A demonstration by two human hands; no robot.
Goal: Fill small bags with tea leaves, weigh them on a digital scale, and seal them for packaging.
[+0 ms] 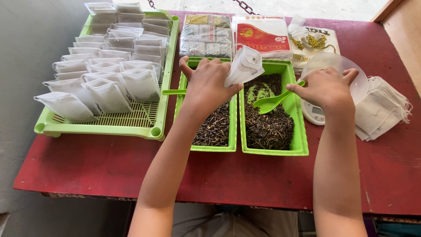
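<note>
Left hand (pixel 207 83) pinches a small white filter bag (pixel 244 66), its mouth tilted over the seam between two green trays of loose dark tea leaves. Right hand (pixel 326 87) grips the handle of a green plastic spoon (pixel 272 101), whose bowl hovers over the right tray (pixel 298 131). Another green spoon handle (pixel 173 92) juts from the left tray (pixel 182 94). On the red table (pixel 87 162), a slotted green tray (pixel 109 125) at far left holds rows of filled bags; empty bags (pixel 383 109) lie stacked beside a small scale (pixel 312 114).
</note>
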